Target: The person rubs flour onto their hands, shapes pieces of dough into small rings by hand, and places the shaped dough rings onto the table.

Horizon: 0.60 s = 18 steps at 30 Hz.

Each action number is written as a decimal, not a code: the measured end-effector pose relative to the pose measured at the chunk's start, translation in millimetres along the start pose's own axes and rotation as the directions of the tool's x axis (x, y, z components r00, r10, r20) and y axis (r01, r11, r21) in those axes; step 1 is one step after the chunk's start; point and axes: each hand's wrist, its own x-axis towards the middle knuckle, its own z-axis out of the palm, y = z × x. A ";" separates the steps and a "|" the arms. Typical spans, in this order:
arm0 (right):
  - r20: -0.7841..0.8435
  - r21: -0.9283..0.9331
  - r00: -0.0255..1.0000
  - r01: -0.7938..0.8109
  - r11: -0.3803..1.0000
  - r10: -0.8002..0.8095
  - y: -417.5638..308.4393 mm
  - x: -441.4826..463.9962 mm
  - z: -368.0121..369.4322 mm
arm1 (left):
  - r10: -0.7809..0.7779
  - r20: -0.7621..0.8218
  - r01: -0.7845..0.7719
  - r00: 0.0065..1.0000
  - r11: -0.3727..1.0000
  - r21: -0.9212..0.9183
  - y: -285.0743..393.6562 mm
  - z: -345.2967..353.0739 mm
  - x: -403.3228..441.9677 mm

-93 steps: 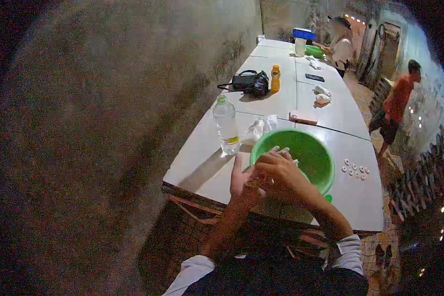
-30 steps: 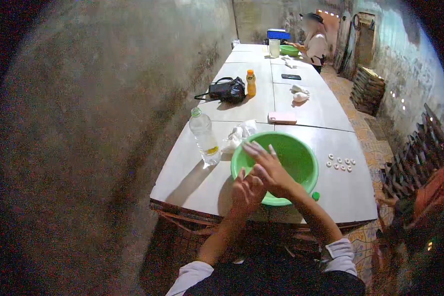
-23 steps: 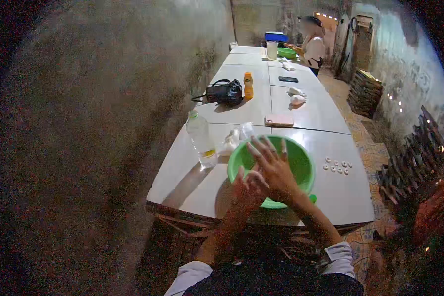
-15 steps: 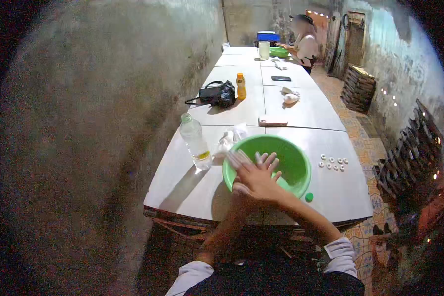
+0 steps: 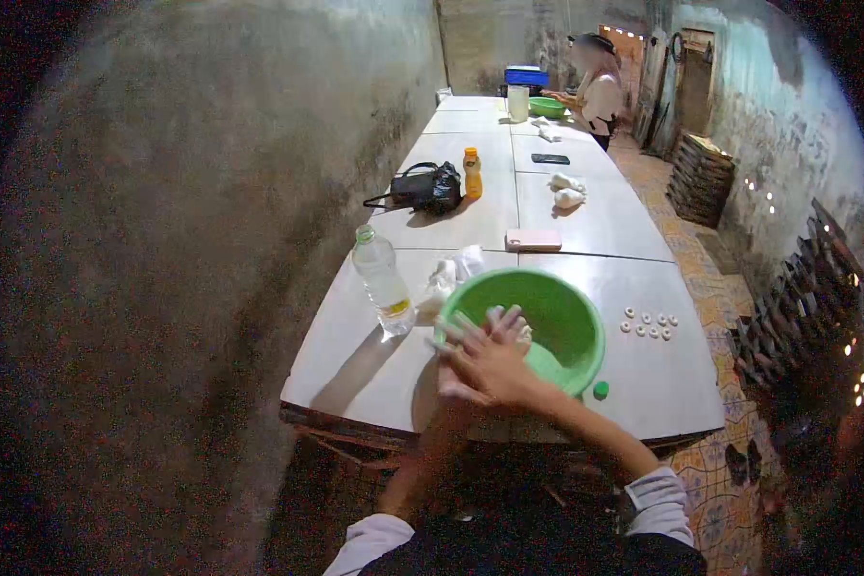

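Observation:
My right hand (image 5: 494, 365) lies across my left hand (image 5: 459, 386) over the near left part of a green plastic bowl (image 5: 586, 298). The right fingers are stretched out toward the upper left and smeared by motion. Partly covered below, the left hand has its fingertips showing extended past the right hand, dusted white. Whether anything sits between the palms is hidden. A pale lump (image 5: 525, 336) shows in the bowl beside the fingers. Right of the bowl, several small white rings (image 5: 646, 319) lie in two rows. A green cap (image 5: 601, 390) rests near the bowl's front right.
A clear bottle (image 5: 382, 283) stands left of the bowl, by a white plastic bag (image 5: 442, 283). Farther off are a pink phone (image 5: 533, 240), a black bag (image 5: 427, 188), an orange bottle (image 5: 471, 175) and a dark phone (image 5: 550, 158). Another person (image 5: 600, 91) stands at a second green bowl (image 5: 547, 107).
My hands have slid against each other: the left fingertips have drawn back to the left, closer to the right hand. The pale lump in the bowl is now visible. The view has tilted slightly.

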 end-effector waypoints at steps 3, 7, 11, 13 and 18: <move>-0.023 0.091 0.983 0.183 0.979 -0.182 -34.0 3.9 -8.4 | -0.291 -0.903 0.503 0.316 0.859 -0.101 67.5 27.1 -15.7; 0.012 0.169 1.000 0.010 0.986 -0.013 0.1 28.1 8.7 | -0.429 -0.870 0.432 0.242 0.851 -0.300 60.3 29.2 -32.1; 0.016 0.020 1.000 0.022 1.000 -0.023 1.8 11.0 21.1 | 0.735 -0.484 0.494 0.475 0.232 0.838 54.8 1.0 -27.0; -0.054 0.144 0.984 0.178 0.973 -0.172 -26.8 5.7 19.6 | -0.182 -0.951 0.928 0.248 0.327 0.179 94.5 34.4 -20.4; -0.015 0.112 0.999 -0.030 0.993 0.032 6.6 30.4 18.2 | -0.623 -0.752 -0.784 0.215 -0.569 0.248 101.3 27.0 -33.1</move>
